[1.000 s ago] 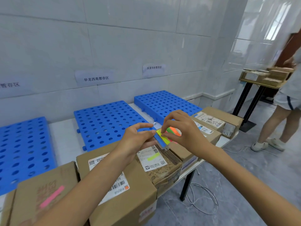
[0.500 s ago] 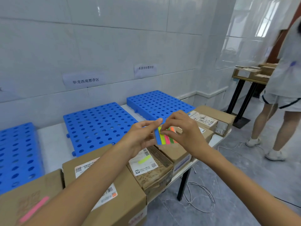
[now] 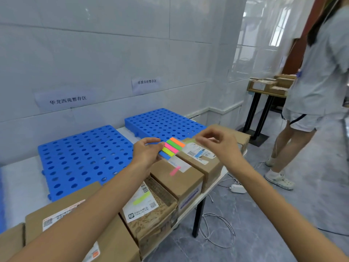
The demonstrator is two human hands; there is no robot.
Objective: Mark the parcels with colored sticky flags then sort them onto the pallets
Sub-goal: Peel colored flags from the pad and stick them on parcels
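My left hand (image 3: 148, 154) grips a pad of sticky flags (image 3: 172, 148) with blue, yellow, pink, green and orange strips, held above the row of parcels. My right hand (image 3: 217, 143) hovers to the right of the pad over the far parcels, thumb and fingertips drawn together; what they pinch is hidden. Under it a parcel (image 3: 204, 167) carries a blue flag (image 3: 198, 154) on its label. The parcel beside it (image 3: 179, 183) has a pink flag (image 3: 174, 171), and a patterned parcel (image 3: 151, 218) has a yellow flag (image 3: 141, 198). Two blue pallets (image 3: 83, 157) (image 3: 162, 121) lie behind.
The white table (image 3: 20, 184) runs along a tiled wall with paper labels above the pallets. A plain parcel (image 3: 62, 214) sits at the near left. A person (image 3: 317, 95) stands close on the right beside a small black-legged table (image 3: 268, 90) of boxes. Cables (image 3: 217, 227) lie on the floor.
My right hand has pulled away from the flag pad to the right, over the far parcels. The view has shifted right and the person on the right stands closer.
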